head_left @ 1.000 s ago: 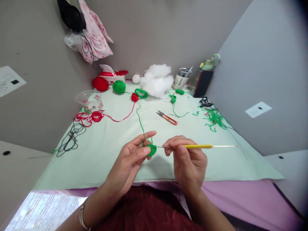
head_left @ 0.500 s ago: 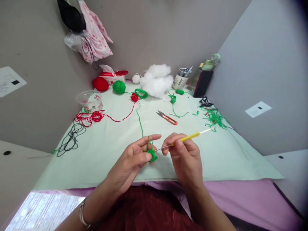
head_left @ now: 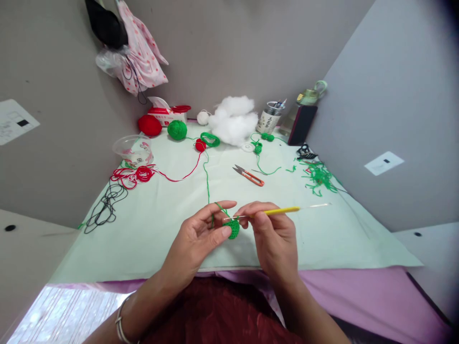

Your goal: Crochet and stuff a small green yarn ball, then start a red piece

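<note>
Left hand (head_left: 195, 239) fingers pinch a small round green crocheted piece (head_left: 234, 228); right hand (head_left: 274, 234) fingers close around a yellow-handled crochet hook (head_left: 276, 211), its tip at the piece.

That little green crochet piece (head_left: 234, 228) looks nubby and matt, the crochet hook (head_left: 276, 211) has a smooth yellow plastic grip with a shiny metal shaft, and the desk (head_left: 161, 224) wears matt pale-green paper.
</note>
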